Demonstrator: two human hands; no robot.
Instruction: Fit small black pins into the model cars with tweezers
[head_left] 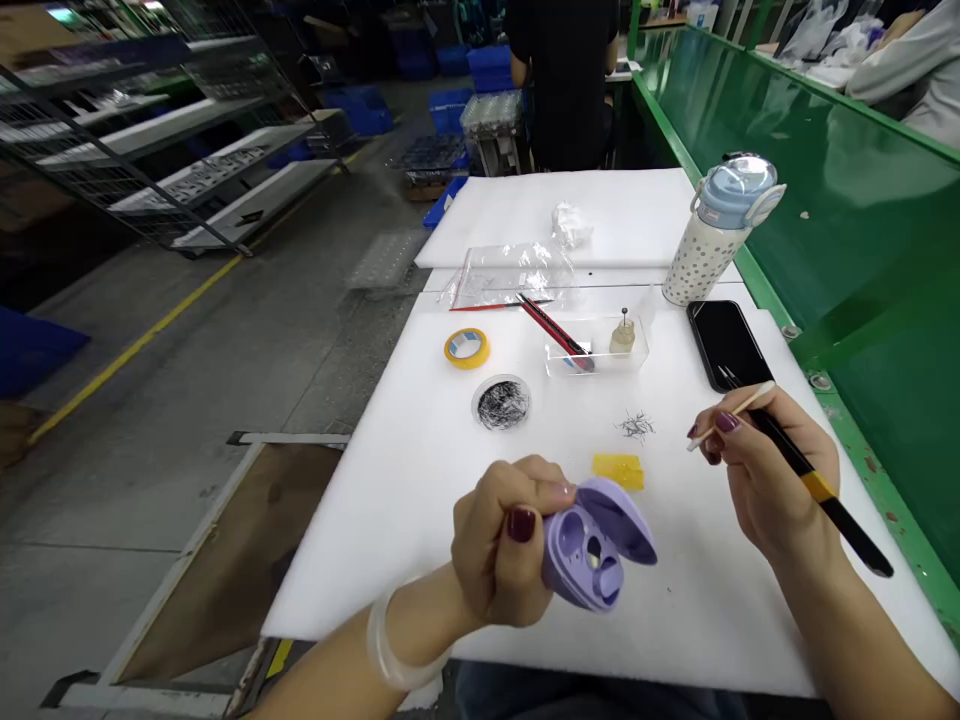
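The left hand (pixel 510 540) grasped one open purple case (pixel 592 555) above the near part of the desk (pixel 420 480), while the right hand (pixel 780 470) held two tools, one cotton swab (pixel 739 412) and one pair of black tweezers (pixel 814 485). Beyond them I counted one roll of yellow tape (pixel 466 348), one round dish (pixel 502 404) of dark slivers, one red knife (pixel 555 331) and one phone (pixel 727 345).

Open lilac case (pixel 587 560), lid raised, tilted, in left hand (pixel 510 540)
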